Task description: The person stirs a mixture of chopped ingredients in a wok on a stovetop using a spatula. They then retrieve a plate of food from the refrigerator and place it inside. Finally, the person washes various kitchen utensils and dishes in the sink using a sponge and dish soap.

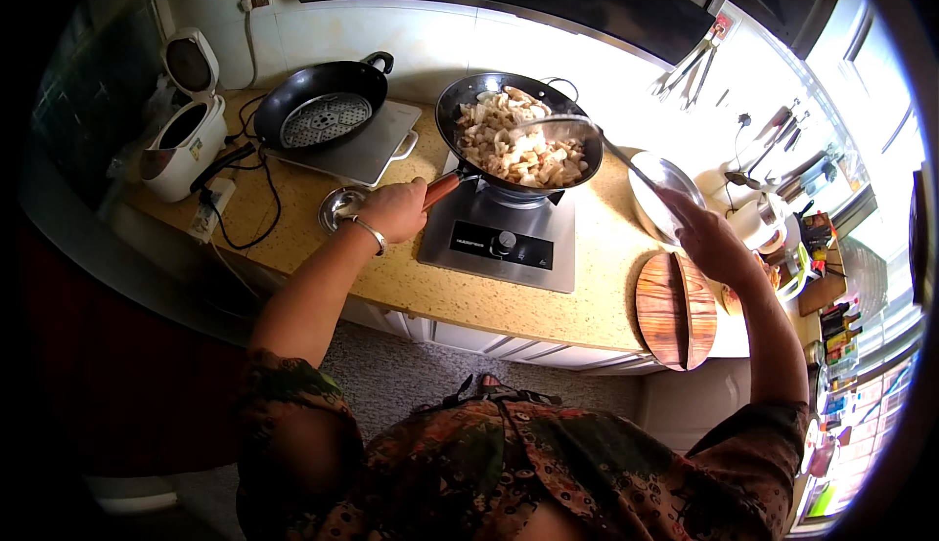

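My left hand (396, 211) grips the brown wooden handle (443, 189) of a black wok (447, 119). Pale, cooked-looking pieces of food (506, 134) are heaped inside it. My right hand (704, 240) is closed on the long-handled cooking utensil (623, 156). Its broad head reaches over the right part of the food and is partly blurred, so I cannot tell whether it is a spatula or a ladle. The wok sits on a stainless-steel single cooktop (499, 247) with a control knob (504, 242). Beside my left wrist is a small metal bowl (328, 208).
A shiny metal basin (682, 174) and a round wooden lid (660, 306) lie at right. To the left, a black pan (275, 112) with a steamer plate (326, 121) rests on a flat cooktop (352, 159), near an open rice cooker (209, 137), a power strip (211, 211) and loose cords.
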Motion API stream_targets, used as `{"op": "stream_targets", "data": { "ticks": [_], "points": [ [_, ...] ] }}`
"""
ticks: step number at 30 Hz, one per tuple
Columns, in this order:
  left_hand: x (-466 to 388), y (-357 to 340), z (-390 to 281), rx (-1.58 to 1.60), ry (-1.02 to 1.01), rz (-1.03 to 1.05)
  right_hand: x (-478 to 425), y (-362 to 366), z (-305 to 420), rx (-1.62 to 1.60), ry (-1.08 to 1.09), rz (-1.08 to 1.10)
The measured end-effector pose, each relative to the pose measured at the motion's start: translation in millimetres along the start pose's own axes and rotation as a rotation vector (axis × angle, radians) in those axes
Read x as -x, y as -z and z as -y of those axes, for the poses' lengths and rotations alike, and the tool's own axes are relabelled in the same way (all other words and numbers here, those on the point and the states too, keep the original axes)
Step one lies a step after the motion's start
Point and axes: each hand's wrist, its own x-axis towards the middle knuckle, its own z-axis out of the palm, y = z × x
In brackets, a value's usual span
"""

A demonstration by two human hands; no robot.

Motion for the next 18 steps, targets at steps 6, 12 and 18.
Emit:
{"op": "stream_targets", "data": {
  "ticks": [6,12,18],
  "points": [
    [-4,0,0,0.010,-0.029,-0.008,-20,-41,15,-0.010,-0.201,0.240],
    [-2,-1,4,-0.014,-0.014,-0.031,-28,-16,18,0.016,-0.065,0.106],
    [0,2,0,-0.018,-0.016,-0.011,17,49,42,0.014,-0.080,0.125]
  ]
}}
